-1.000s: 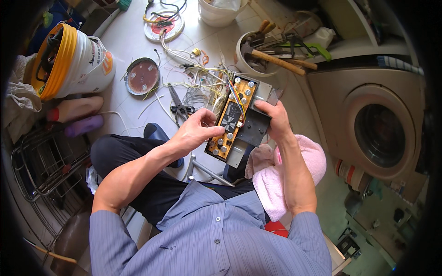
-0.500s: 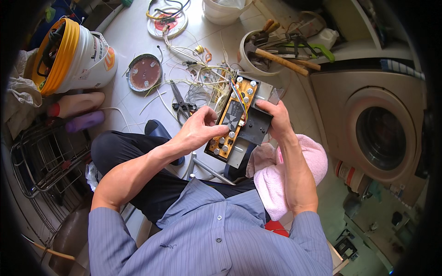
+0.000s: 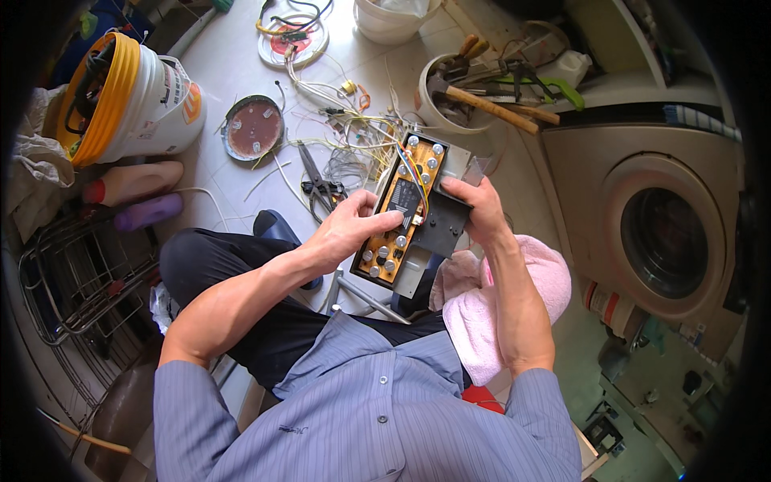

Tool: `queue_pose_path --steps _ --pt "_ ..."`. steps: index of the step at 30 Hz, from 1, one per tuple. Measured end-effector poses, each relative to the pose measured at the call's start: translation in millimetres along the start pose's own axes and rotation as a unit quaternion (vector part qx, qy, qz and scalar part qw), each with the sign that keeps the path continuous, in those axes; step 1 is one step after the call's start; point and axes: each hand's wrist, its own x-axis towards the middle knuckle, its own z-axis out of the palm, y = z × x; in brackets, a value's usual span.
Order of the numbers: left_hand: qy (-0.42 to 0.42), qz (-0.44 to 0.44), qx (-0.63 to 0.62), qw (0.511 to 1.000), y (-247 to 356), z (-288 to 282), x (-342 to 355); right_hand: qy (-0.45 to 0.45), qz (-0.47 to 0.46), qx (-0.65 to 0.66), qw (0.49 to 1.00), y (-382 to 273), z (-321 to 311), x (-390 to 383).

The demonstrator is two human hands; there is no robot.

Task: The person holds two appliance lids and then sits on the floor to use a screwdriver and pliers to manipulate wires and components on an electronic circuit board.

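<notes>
My left hand [image 3: 355,227] grips the left side of an amber circuit board [image 3: 389,255] in a black housing, its thumb resting on the board near a dark panel with pale marks. My right hand [image 3: 482,201] holds the right side of the same assembly, at the grey and black plate [image 3: 440,226]. Coloured wires run along the board, which carries round silver parts. Tangled pale wires [image 3: 353,128] lie beyond it on the floor, beside dark-handled pliers or cutters [image 3: 317,181]. A pink towel [image 3: 526,313] lies over my right thigh.
A round dish [image 3: 253,128] and a disc with cables [image 3: 293,44] lie on the floor. A yellow-rimmed bucket [image 3: 157,112] stands at left with bottles [image 3: 140,181] and wire racks [image 3: 80,289]. A tool bucket [image 3: 446,116] and washing machine [image 3: 618,153] are at right, a pail [image 3: 389,20] behind.
The board assembly has shifted slightly left and is turned a little. My left thumb has moved up along the board. My right hand has moved slightly left with it.
</notes>
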Motion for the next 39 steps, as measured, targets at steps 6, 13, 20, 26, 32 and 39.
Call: queue_pose_path --steps 6,13,20,26,32,39 --pt "-0.059 -0.021 -0.143 0.988 -9.2 4.4 4.8 -0.020 0.022 -0.010 1.000 1.0 10.1 -1.6" --pt "0.004 -0.017 -0.104 0.994 -7.8 6.0 1.7 0.120 -0.174 -0.475 0.854 -0.9 6.7 2.4" --pt "0.020 -0.051 0.030 0.998 -33.1 3.3 3.3 -0.027 -0.112 -0.532 0.839 14.0 42.2 7.0" --pt "0.002 -0.168 -0.043 0.985 -56.4 -1.3 3.3 0.027 -0.062 -0.364 0.929 31.5 41.4 14.0" --pt "0.045 -0.097 -0.181 0.978 -51.3 -7.2 -9.0 0.077 -0.022 -0.099 0.992 10.9 21.1 17.6" --pt "0.044 0.056 -0.247 0.966 -32.2 -21.6 -9.0 0.091 -0.037 -0.022 0.995 9.9 8.6 15.2"
